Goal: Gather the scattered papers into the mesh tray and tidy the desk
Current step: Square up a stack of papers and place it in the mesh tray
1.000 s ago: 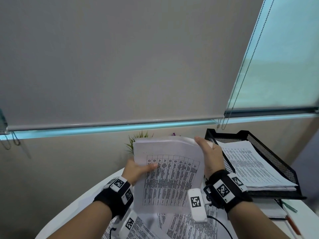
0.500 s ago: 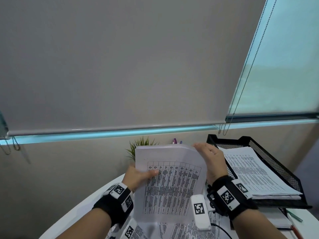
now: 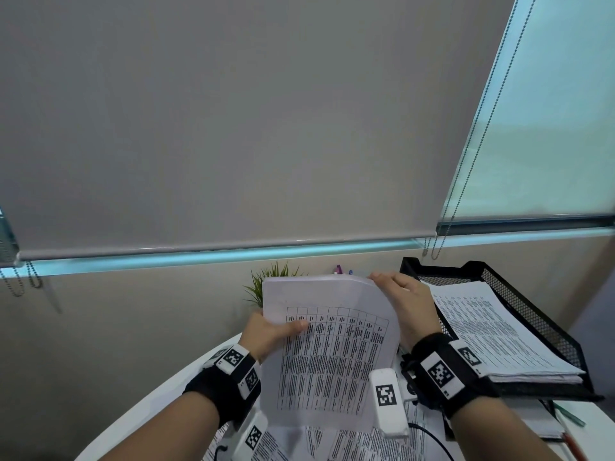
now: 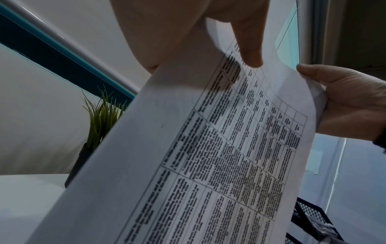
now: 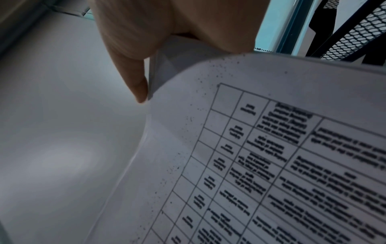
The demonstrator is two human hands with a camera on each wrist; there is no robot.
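A bundle of printed sheets (image 3: 329, 354) with a dense table stands nearly upright above the desk, held by both hands. My left hand (image 3: 271, 331) pinches its left edge, thumb across the printed face (image 4: 248, 49). My right hand (image 3: 406, 304) grips the top right corner, which curls over (image 5: 188, 54). The black mesh tray (image 3: 532, 314) sits at the right, holding a thick stack of printed papers (image 3: 492, 331). More loose sheets (image 3: 359, 444) lie on the white desk below the held bundle.
A small green plant (image 3: 271, 279) in a dark pot (image 4: 77, 163) stands behind the held sheets, with pen tips (image 3: 342, 270) beside it. A black cable (image 3: 432, 440) crosses the loose sheets. Pencils (image 3: 569, 417) lie under the tray's front. Roller blinds cover the windows behind.
The held bundle and both hands have shifted slightly down and right in view as the head tilted; the grips are the same.
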